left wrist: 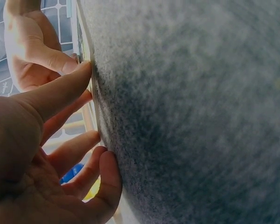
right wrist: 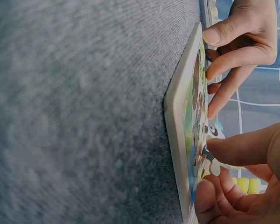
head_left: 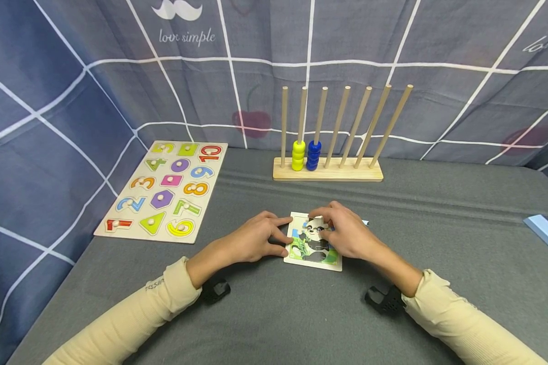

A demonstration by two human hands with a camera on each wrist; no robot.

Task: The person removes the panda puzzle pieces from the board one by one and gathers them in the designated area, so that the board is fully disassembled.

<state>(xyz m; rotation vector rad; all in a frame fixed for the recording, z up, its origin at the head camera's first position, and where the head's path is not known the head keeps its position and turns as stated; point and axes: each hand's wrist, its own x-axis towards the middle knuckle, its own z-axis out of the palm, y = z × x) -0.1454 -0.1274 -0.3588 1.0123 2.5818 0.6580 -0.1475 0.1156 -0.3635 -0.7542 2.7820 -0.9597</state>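
Observation:
A small panda jigsaw board lies flat on the grey cloth, right in front of me. My left hand rests at the board's left edge, thumb and fingertips touching the rim; the left wrist view shows the thumb against that edge. My right hand arches over the top of the picture, its curled thumb and fingers pinching a puzzle piece by the panda's head. In the right wrist view that piece shows white between the right fingertips, on the board seen edge-on.
A wooden number-and-shape peg board lies at the left. A wooden rod stand at the back carries yellow rings and blue rings. A light blue flat object sits at the far right. Checked cloth walls surround the table.

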